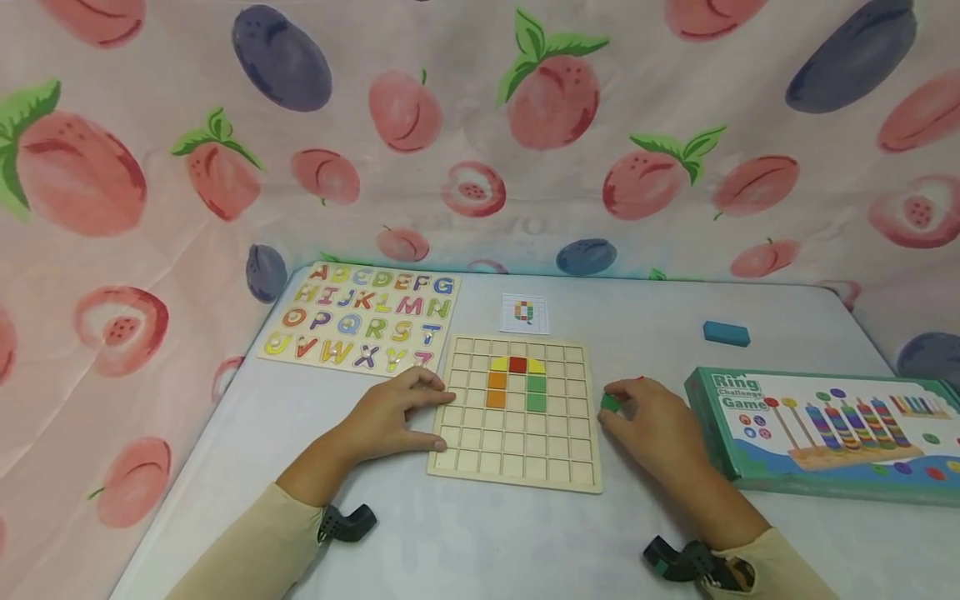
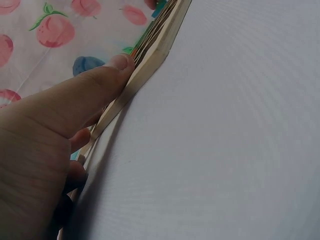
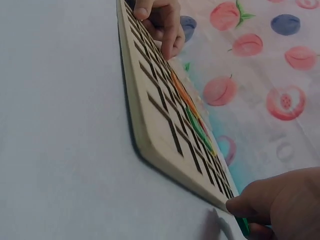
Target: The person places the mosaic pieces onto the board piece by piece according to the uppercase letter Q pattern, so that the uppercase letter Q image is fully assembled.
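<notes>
A wooden grid board [image 1: 470, 461] lies on the table between the hands. In its upper cells sit a red square [image 1: 517, 365] between two rounded yellow pieces [image 1: 499, 364], two orange squares [image 1: 496, 399] on the left and two green squares [image 1: 536, 402] on the right. The left hand [image 1: 390, 417] rests its thumb and index finger along the board's left edge; its thumb [image 2: 95, 92] touches the rim in the left wrist view. Beside the right edge, the right hand [image 1: 656, 425] pinches a green tile [image 1: 610, 403]. A bit of red shows behind that hand, mostly hidden.
A small pattern card [image 1: 537, 322] lies beyond the board. An alphabet puzzle board [image 1: 348, 357] is at the back left. To the right stands a ring game box [image 1: 780, 392], with a blue block [image 1: 726, 333] behind it. A fruit-print cloth hangs behind the table.
</notes>
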A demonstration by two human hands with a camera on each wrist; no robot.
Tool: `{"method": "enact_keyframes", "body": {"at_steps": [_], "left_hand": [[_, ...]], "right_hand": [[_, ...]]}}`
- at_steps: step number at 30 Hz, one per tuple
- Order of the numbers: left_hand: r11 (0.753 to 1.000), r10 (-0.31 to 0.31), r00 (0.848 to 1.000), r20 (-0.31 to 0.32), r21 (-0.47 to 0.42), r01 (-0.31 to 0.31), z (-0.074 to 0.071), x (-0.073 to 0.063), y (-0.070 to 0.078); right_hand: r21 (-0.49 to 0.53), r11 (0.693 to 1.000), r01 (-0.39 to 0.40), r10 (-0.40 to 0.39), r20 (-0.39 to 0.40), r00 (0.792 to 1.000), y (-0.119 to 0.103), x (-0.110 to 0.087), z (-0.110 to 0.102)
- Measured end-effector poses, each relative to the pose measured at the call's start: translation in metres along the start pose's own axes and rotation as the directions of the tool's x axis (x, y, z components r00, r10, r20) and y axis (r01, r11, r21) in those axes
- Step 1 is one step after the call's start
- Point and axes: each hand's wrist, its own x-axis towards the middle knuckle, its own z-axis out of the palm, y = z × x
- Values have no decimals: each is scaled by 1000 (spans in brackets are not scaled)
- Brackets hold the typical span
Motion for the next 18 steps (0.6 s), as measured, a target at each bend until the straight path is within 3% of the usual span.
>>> {"method": "enact_keyframes", "body": {"at_steps": [8, 18], "left_hand": [[1000, 5, 1000, 3, 1, -5, 2, 1, -2], [1000, 3, 1000, -7, 2, -3, 1, 0, -3]], "right_hand": [[113, 992, 53, -60, 59, 996, -27, 3, 7], [189, 976, 111, -139, 142, 980, -77, 5, 35]]}}
